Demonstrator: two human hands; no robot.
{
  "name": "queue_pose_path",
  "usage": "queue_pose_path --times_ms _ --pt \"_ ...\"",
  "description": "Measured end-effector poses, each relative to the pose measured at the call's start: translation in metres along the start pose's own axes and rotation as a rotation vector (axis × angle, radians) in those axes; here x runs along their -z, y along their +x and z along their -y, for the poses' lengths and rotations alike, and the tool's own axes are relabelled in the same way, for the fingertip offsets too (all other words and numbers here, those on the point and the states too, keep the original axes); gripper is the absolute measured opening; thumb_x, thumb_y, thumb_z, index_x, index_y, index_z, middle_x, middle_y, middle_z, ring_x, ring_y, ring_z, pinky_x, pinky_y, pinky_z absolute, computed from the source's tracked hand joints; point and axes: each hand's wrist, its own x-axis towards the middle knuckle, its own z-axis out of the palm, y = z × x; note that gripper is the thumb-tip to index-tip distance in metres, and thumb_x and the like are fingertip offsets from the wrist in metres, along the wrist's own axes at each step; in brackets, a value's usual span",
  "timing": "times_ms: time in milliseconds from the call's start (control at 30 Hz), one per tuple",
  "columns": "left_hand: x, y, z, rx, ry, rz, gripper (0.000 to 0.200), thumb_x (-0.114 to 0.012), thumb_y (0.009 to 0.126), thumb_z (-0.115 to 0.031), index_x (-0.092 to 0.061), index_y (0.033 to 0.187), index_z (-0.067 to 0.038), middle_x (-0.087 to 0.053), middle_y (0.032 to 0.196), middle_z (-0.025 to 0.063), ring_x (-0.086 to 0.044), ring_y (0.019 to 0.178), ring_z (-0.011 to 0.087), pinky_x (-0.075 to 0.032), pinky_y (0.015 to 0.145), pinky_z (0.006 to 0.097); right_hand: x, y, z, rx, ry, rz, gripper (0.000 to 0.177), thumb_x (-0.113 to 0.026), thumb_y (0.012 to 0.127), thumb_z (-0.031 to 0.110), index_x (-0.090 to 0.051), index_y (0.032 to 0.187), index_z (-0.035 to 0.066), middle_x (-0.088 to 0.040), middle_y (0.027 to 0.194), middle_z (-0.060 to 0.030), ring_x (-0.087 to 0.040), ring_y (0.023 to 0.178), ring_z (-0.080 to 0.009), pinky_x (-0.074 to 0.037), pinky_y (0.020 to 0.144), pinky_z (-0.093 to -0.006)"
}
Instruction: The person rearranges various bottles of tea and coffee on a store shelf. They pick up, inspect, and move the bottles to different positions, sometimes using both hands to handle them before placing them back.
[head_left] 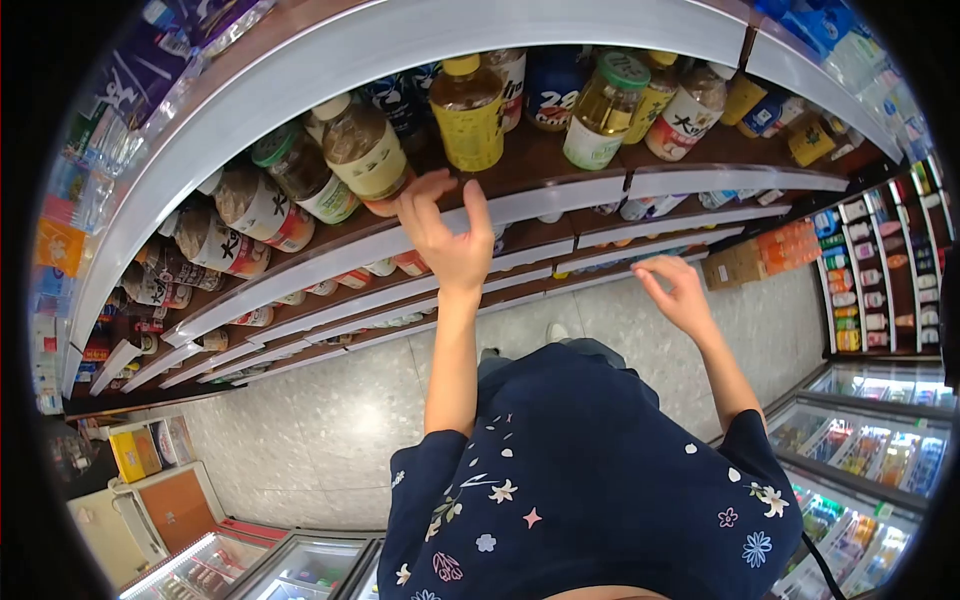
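My left hand (446,228) is at the front edge of the bottle shelf (540,199), its fingers apart and holding nothing. Its fingertips are beside the base of a brown-capped-over bottle with a cream label (372,165). Just beyond the hand stands a yellow bottle with a yellow cap (470,120). Farther right along the same shelf is a green-capped bottle (605,110), and beside it a bottle with a white label (688,115). My right hand (677,290) hangs in the air over the aisle, fingers apart, with nothing in it.
Lower shelves (520,268) with goods run beneath the bottle row. Cardboard boxes (735,268) sit on the floor at the right, near another stocked shelf (880,260). Glass-topped chillers (860,440) line the aisle behind me. The tiled floor (350,410) lies between.
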Motion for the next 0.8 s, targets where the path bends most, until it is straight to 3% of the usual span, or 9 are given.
queue_pose_path --times_ms 67,100,300,467,500,600,800 --pt "-0.022 0.006 -0.009 0.069 0.043 -0.022 0.033 -0.072 0.079 -0.011 -0.054 0.105 0.0 -0.056 0.113 0.0185 -0.054 0.104 0.0343 -0.042 0.09 0.0444 0.019 0.02 -0.006 0.02 0.078 -0.105 0.012 -0.066 0.088 0.012 -0.07 0.095 0.003 -0.071 0.093 -0.0102 -0.066 0.087 -0.028 -0.049 0.079 -0.0353" --pt "-0.026 0.005 -0.006 0.087 0.112 0.052 0.052 -0.075 0.079 -0.016 -0.047 0.12 0.002 -0.049 0.124 0.0237 -0.05 0.113 0.0385 -0.04 0.096 0.0456 0.026 0.03 -0.006 0.064 0.083 -0.159 0.013 -0.066 0.088 0.01 -0.07 0.097 0.001 -0.071 0.093 -0.0113 -0.067 0.085 -0.0263 -0.05 0.077 -0.0339" --pt "-0.053 0.01 -0.011 0.217 0.138 0.145 0.074 -0.076 0.082 -0.024 -0.034 0.135 0.006 -0.055 0.119 0.0268 -0.057 0.108 0.0432 -0.046 0.089 0.0451 0.033 0.079 -0.004 0.126 0.212 -0.284 0.022 -0.068 0.085 0.006 -0.067 0.106 -0.001 -0.07 0.098 -0.0123 -0.068 0.084 -0.0209 -0.051 0.075 -0.0303" --pt "-0.062 0.008 -0.012 0.277 0.229 0.107 0.075 -0.078 0.08 -0.022 -0.036 0.135 0.005 -0.057 0.118 0.0251 -0.06 0.105 0.0404 -0.048 0.087 0.0434 0.028 0.114 -0.005 0.085 0.362 -0.251 0.044 -0.074 0.081 0.011 -0.061 0.121 -0.001 -0.067 0.109 -0.0152 -0.069 0.081 -0.0214 -0.052 0.071 -0.0314" --pt "-0.064 0.006 -0.015 0.285 0.243 0.101 0.074 -0.078 0.079 -0.022 -0.037 0.135 0.005 -0.057 0.118 0.0248 -0.06 0.105 0.0399 -0.049 0.087 0.0429 0.025 0.12 -0.006 0.11 0.351 -0.249 0.053 -0.076 0.08 0.013 -0.056 0.127 -0.001 -0.066 0.113 -0.016 -0.069 0.082 -0.0218 -0.052 0.071 -0.032" --pt "-0.071 0.002 -0.027 0.331 0.208 0.086 0.072 -0.079 0.078 -0.021 -0.04 0.133 0.004 -0.057 0.118 0.0236 -0.06 0.106 0.0379 -0.049 0.088 0.0413 0.018 0.135 -0.002 0.212 0.279 -0.267 0.059 -0.076 0.08 0.014 -0.052 0.131 -0.003 -0.065 0.115 -0.0167 -0.069 0.083 -0.0218 -0.053 0.071 -0.0333" --pt "-0.082 -0.01 -0.044 0.341 0.103 0.155 0.068 -0.078 0.077 -0.018 -0.044 0.131 0.004 -0.058 0.118 0.0198 -0.061 0.107 0.0338 -0.05 0.088 0.0389 0.011 0.144 -0.003 0.195 0.325 -0.256 0.076 -0.082 0.075 0.021 -0.046 0.137 -0.002 -0.061 0.107 -0.0151 -0.065 0.072 -0.0185 -0.052 0.066 -0.0331"
